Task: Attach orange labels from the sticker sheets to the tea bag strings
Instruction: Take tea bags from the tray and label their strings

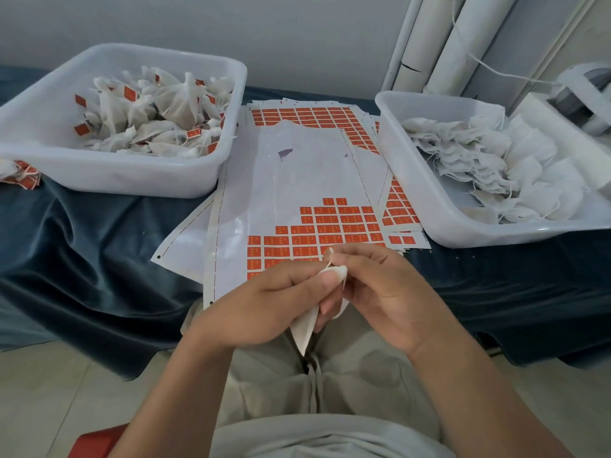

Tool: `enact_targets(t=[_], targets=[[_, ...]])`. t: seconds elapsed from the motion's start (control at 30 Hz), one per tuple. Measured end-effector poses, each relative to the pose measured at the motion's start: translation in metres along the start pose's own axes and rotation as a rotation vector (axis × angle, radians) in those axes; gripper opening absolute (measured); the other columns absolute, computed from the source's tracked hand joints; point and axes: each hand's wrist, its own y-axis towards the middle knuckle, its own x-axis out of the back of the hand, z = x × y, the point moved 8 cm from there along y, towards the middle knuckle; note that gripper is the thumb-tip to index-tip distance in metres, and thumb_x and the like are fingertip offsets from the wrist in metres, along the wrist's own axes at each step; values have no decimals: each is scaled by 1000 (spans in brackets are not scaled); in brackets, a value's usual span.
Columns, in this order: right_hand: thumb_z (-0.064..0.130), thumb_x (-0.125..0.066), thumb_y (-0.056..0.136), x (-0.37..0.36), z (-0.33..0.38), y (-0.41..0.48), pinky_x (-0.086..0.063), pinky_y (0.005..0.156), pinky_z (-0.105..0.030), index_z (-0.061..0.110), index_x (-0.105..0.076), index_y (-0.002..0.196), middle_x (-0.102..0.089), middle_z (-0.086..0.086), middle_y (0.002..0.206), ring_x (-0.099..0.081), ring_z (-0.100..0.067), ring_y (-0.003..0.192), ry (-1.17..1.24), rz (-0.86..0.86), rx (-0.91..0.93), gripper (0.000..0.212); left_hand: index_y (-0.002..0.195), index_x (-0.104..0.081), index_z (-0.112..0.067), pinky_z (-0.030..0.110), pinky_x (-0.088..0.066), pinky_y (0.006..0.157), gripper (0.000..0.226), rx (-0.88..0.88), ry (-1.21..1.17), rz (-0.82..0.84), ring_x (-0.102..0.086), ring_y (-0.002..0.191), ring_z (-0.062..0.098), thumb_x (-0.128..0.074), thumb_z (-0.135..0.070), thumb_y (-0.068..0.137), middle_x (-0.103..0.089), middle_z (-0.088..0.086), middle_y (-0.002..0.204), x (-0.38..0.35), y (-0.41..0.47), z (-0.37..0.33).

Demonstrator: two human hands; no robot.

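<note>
A white tea bag hangs between my two hands over my lap, its point downward. My left hand grips its gathered top with thumb and fingers. My right hand pinches the bag's short string just above the knot. Sticker sheets lie spread on the blue cloth in front of me, with rows of orange labels on the near part and more at the far edge. No label shows on the string in my fingers.
A white tub at the left holds tea bags with orange labels. A second white tub at the right holds plain tea bags. White pipes stand against the wall behind. A few labelled bags lie left of the tub.
</note>
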Motion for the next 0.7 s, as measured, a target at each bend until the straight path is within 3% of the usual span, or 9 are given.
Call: enact_targets(t=[0.1, 0.17, 0.23, 0.37, 0.5, 0.7], targets=[[24, -67, 94, -3, 30, -9, -52, 86, -28, 24, -74, 94, -69, 6, 91, -65, -15, 90, -282, -73, 379, 7, 80, -56, -24, 25, -46, 69, 39, -34, -394, -7, -50, 66, 15, -46, -47, 109, -54, -4, 72, -6, 5, 0], [16, -64, 97, -8, 46, -20, -51, 84, -25, 23, -69, 94, -67, 7, 96, -64, -19, 92, -472, -100, 622, 9, 80, -58, -22, 24, -46, 68, 38, -49, -602, 9, -50, 64, 13, -48, -45, 109, -53, -5, 71, -12, 8, 0], [11, -62, 97, -13, 57, -29, -49, 83, -27, 21, -67, 96, -66, 7, 94, -64, -21, 89, -604, -119, 752, 11, 79, -58, -22, 24, -46, 67, 38, -50, -729, 35, -51, 62, 11, -48, -43, 109, -54, -6, 69, -18, 11, -1], [9, -64, 96, -15, 73, -40, -50, 84, -28, 10, -71, 95, -67, 8, 94, -66, -16, 90, -841, -134, 836, 8, 76, -58, -22, 24, -46, 65, 40, -3, -800, 17, -51, 59, 11, -50, -45, 107, -53, -5, 66, -22, 13, 1], [21, -69, 95, -13, 82, -43, -50, 85, -24, 10, -77, 97, -71, 9, 95, -66, -9, 92, -1019, -142, 820, 13, 75, -58, -21, 24, -47, 67, 44, 57, -712, -72, -51, 61, 13, -43, -42, 111, -52, -5, 66, -16, 14, 10], [20, -68, 96, -7, 73, -33, -49, 72, -19, 25, -76, 95, -68, 13, 83, -64, -14, 81, -907, -88, 625, 10, 76, -57, -19, 25, -46, 65, 41, 137, -674, -65, -50, 61, 12, -54, -48, 106, -51, -4, 66, -11, 12, 19]])
